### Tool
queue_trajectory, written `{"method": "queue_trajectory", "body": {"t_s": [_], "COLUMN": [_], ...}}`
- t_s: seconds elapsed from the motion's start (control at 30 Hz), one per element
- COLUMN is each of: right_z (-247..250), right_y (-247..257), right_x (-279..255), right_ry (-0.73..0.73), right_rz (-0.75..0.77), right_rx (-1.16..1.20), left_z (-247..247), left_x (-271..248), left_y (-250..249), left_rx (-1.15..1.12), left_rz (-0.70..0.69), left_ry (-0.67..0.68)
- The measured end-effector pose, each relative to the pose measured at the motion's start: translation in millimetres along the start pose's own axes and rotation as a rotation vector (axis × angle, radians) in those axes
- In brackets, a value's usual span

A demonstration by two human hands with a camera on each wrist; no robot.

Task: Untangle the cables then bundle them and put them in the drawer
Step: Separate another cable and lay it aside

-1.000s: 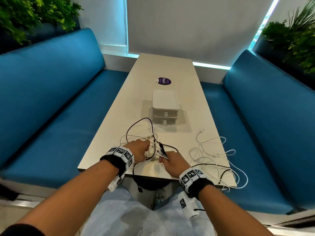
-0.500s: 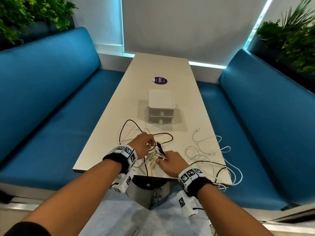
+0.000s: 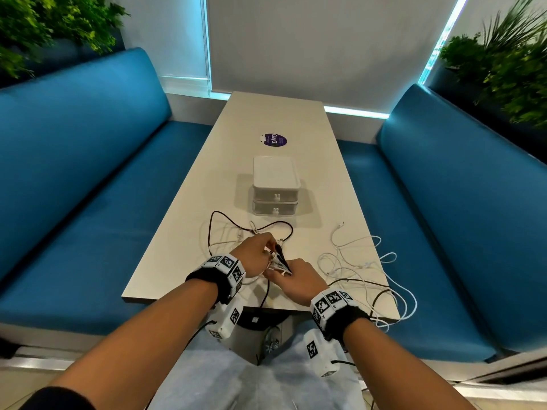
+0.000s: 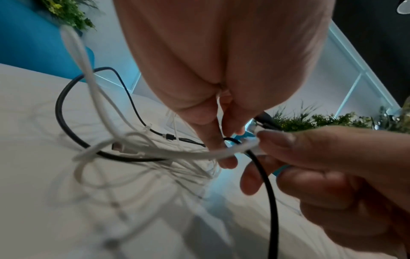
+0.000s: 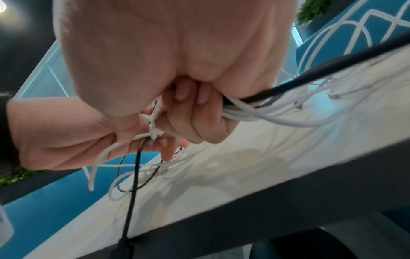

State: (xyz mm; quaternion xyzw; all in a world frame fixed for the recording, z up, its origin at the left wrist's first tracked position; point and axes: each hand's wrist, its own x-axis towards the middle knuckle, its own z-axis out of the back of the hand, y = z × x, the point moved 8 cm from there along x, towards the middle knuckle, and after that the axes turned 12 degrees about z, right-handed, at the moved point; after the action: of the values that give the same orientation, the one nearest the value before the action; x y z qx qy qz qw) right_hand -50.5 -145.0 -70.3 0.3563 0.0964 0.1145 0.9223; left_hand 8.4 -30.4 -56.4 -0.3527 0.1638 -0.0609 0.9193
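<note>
A tangle of white cables (image 3: 233,235) and a black cable (image 3: 213,220) lies on the table's near end. My left hand (image 3: 268,247) pinches a white cable (image 4: 155,152) at the knot. My right hand (image 3: 281,272) faces it, fingers (image 5: 193,119) curled round several white cables (image 5: 266,117) and the black cable (image 5: 310,73). The two hands almost touch just above the table. A black plug (image 3: 279,250) sticks up between them. The white two-drawer unit (image 3: 275,184) stands behind the tangle, both drawers closed.
More loose white cable (image 3: 355,255) sprawls at the table's (image 3: 183,232) near right corner and hangs over the edge. A purple sticker (image 3: 275,140) lies beyond the drawers. Blue benches (image 3: 88,173) flank the table. A black lead (image 5: 131,201) drops off the near edge.
My left hand has lifted and closed in on the right hand at the knot. The black cable loop has shifted and spread to the right behind the hands.
</note>
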Motion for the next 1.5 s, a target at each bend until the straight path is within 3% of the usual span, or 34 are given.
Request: {"method": "queue_trajectory", "body": {"t_s": [0.23, 0.33, 0.53, 0.7, 0.87, 1.0, 1.13, 1.27, 1.37, 1.5], "right_z": [16.3, 23.9, 34.6, 23.7, -0.9, -1.0, 4.7, 25.5, 38.9, 32.0], "right_y": [-20.0, -28.0, -9.5, -2.6, -16.5, -22.5, -23.0, -24.7, -26.5, -27.6], "right_x": [5.8, 7.3, 11.8, 22.1, 27.6, 32.5, 40.1, 44.7, 49.2, 68.2], "right_ry": [-0.138, -0.2, -0.253, -0.181, 0.004, -0.013, -0.035, -0.204, -0.29, -0.21], "right_rz": [-0.091, -0.12, -0.034, 0.037, 0.011, -0.005, 0.002, -0.008, -0.027, -0.045], "right_rx": [-0.038, -0.068, -0.051, 0.017, -0.179, -0.172, -0.146, -0.087, -0.085, -0.153], "left_z": [-8.3, 6.0, 42.2, 35.2, 20.9, 28.0, 36.7, 19.0, -3.9, -12.0], "left_x": [-1.6, 0.1, 7.2, 14.3, 23.3, 24.8, 20.9, 24.2, 28.3, 28.8], "left_y": [0.1, 4.8, 36.7, 59.7, 68.7, 65.2, 32.8, 5.5, 12.5, 22.1], "left_rx": [0.027, 0.142, 0.186, 0.251, 0.375, 0.292, 0.153, 0.222, 0.304, 0.275], "left_rz": [-0.106, -0.128, 0.03, 0.133, 0.177, 0.154, -0.029, -0.217, -0.169, -0.132], "left_ry": [0.008, -0.125, -0.318, -0.233, -0.15, -0.22, -0.347, -0.275, -0.124, -0.1]}}
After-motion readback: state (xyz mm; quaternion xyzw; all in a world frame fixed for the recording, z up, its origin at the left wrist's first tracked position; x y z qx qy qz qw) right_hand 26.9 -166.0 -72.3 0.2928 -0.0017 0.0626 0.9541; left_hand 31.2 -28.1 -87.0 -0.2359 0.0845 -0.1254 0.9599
